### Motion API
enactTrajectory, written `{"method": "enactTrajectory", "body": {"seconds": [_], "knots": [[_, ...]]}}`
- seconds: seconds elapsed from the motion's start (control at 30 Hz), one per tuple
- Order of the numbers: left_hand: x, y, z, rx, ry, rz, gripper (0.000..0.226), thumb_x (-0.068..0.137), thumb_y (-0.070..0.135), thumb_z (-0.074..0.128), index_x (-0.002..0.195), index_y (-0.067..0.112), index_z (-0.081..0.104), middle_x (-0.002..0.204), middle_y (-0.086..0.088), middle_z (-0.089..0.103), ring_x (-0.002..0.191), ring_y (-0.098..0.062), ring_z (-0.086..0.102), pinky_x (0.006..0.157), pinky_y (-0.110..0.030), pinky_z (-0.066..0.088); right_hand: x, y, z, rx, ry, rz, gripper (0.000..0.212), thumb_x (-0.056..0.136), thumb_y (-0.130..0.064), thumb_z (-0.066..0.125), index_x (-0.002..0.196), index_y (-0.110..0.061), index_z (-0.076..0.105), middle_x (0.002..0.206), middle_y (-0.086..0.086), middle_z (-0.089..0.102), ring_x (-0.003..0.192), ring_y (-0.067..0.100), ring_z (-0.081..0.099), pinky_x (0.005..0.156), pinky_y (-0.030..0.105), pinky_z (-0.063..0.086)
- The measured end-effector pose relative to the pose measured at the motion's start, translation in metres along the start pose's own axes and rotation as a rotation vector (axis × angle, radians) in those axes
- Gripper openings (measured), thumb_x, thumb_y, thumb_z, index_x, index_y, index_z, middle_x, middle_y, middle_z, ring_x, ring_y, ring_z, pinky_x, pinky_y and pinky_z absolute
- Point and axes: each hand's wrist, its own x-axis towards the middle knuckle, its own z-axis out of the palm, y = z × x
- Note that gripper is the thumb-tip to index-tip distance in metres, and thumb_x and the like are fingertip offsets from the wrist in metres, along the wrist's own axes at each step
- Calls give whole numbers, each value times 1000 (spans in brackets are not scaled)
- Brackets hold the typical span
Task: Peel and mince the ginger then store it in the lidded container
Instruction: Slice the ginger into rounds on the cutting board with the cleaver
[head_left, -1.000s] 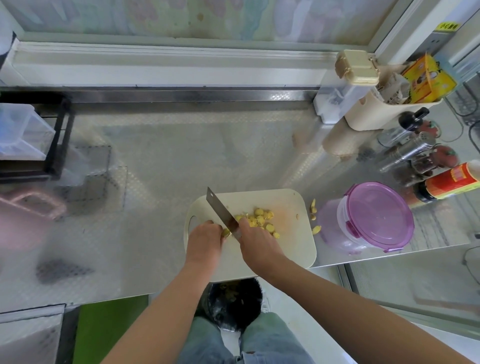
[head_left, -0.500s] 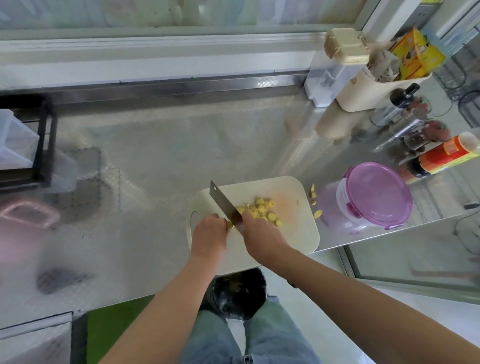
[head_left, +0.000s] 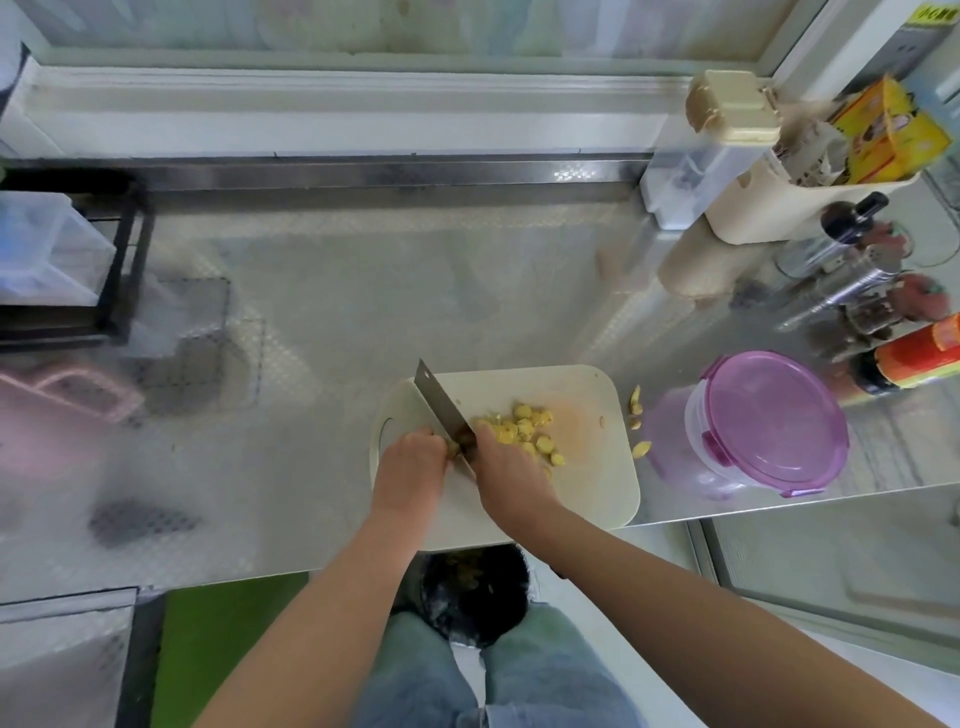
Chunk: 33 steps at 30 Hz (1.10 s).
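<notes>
Seen from the head camera, a person works at a pale cutting board (head_left: 587, 467) whose near edge overhangs the steel counter (head_left: 337, 312). The left hand (head_left: 410, 462) rests on the board's left half, fingers curled down and pinning a small stub of ginger (head_left: 453, 447) against the surface. The right hand (head_left: 511, 467), just beside it at the board's middle, is wrapped tight around the handle of a cleaver (head_left: 441, 402); the handle itself is hidden in the fist. The blade runs away from the person towards the board's far left corner, its edge meeting the stub between the two hands. Yellow, peeled ginger slices (head_left: 524, 423) lie in a loose heap on the board just right of the blade, coin-shaped and not yet minced fine. A few stray pieces (head_left: 641, 449) sit on the counter off the board's right edge. Right of those stands the clear lidded container (head_left: 763, 421), its purple lid on. Below the board's near edge, a dark bin (head_left: 472, 592) holds yellowish scraps.
</notes>
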Motion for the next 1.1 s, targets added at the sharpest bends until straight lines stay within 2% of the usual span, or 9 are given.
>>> {"method": "enactTrajectory", "body": {"seconds": [0.1, 0.23, 0.3, 0.43, 0.5, 0.63, 0.8, 0.93, 1.1], "knots": [[-1, -1, 1, -15, 24, 8, 16, 90, 12, 58, 92, 12, 74, 90, -6, 64, 83, -24, 62, 68, -32, 48, 0, 9, -2, 47, 58, -5, 13, 99, -11, 39, 111, -11, 37, 89, 14, 61, 78, 37, 59, 58, 37, 38], [-5, 1, -1, -14, 55, 13, 13, 92, 16, 58, 94, 9, 70, 90, -6, 63, 84, -23, 61, 67, -27, 38, 6, 9, -17, 100, 81, -59, 7, 99, -15, 41, 98, -14, 33, 77, 9, 54, 68, 33, 55, 56, 43, 44], [-6, 0, -3, -17, 57, 4, 17, 95, 20, 53, 96, 12, 68, 92, -4, 62, 86, -21, 59, 67, -24, 33, 6, 7, -21, 75, 79, -80, 11, 98, -12, 40, 93, -16, 31, 72, 5, 49, 63, 30, 51, 51, 40, 40], [-5, -2, -2, -49, 54, -15, 18, 94, 21, 56, 96, 12, 71, 90, -5, 63, 84, -21, 59, 70, -28, 44, 1, 3, -17, -6, 50, -81, 16, 98, -10, 37, 92, -18, 26, 72, 4, 46, 55, 22, 41, 44, 31, 24], [-5, -3, -2, -66, 48, -16, 16, 93, 22, 59, 98, 13, 72, 91, -5, 65, 83, -21, 61, 74, -30, 50, -1, 3, -12, -18, 46, -86, 14, 98, -9, 38, 95, -17, 26, 76, 7, 49, 60, 27, 46, 43, 32, 24], [-5, -3, -2, -103, 69, -25, 15, 92, 22, 62, 102, 11, 65, 94, -7, 68, 85, -23, 63, 74, -32, 51, -2, 4, -10, -15, 49, -67, 12, 97, -9, 38, 107, -13, 33, 78, 7, 49, 65, 30, 48, 48, 33, 30], [-4, -4, -1, -102, 55, -11, 16, 92, 23, 60, 101, 11, 66, 94, -7, 66, 86, -23, 61, 74, -32, 49, -3, 2, -12, 11, 61, -68, 15, 97, -10, 39, 92, -17, 26, 69, 5, 46, 58, 28, 45, 43, 32, 24], [-3, -5, 1, -140, 65, -15, 16, 90, 21, 64, 99, 11, 72, 92, -9, 67, 84, -25, 62, 76, -34, 51, -5, 0, -13, -32, 37, -70, 10, 98, -9, 38, 104, -14, 32, 78, 7, 50, 67, 30, 49, 45, 32, 27], [-2, -4, 4, -126, 68, 4, 14, 90, 18, 63, 95, 8, 72, 90, -10, 67, 82, -28, 63, 73, -37, 51, -10, -1, -14, -62, 9, -39, 21, 94, -3, 38, 113, -13, 34, 82, 6, 47, 72, 28, 46, 58, 36, 35]]}}
